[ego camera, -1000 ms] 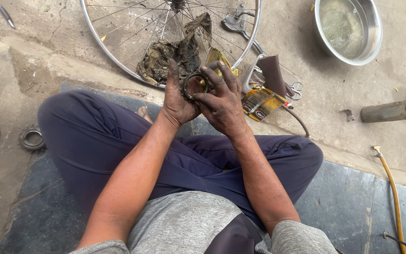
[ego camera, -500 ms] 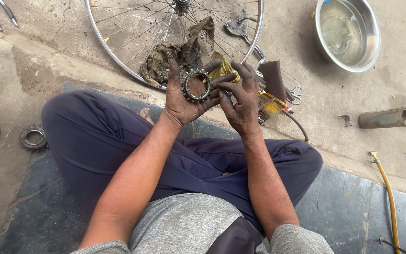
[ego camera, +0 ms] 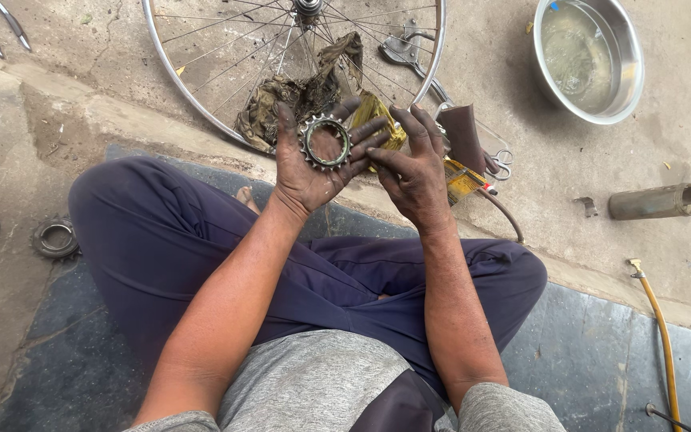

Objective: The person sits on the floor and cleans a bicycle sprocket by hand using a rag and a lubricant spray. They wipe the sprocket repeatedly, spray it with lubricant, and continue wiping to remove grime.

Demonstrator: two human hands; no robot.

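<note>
One toothed metal sprocket (ego camera: 325, 142), ring-shaped and greasy, lies flat on the open palm of the left hand (ego camera: 309, 164), near the centre top of the frame. The right hand (ego camera: 413, 168) is just beside it, fingers (ego camera: 377, 128) spread and touching the sprocket's edge. Behind them lie one spoked wheel (ego camera: 201, 88) and one crumpled dirty rag (ego camera: 281, 100). One round steel bowl (ego camera: 629, 72) holding water sits upper right. Two dark rings (ego camera: 17, 234) lie at left on the concrete floor (ego camera: 81, 72).

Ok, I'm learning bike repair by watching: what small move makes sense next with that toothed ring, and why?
Probably pinch the sprocket with the right hand to lift or turn it. It lies flat and loose on the open palm of the left hand, ungripped, and the right hand's fingertips sit just beside its rim.
</note>
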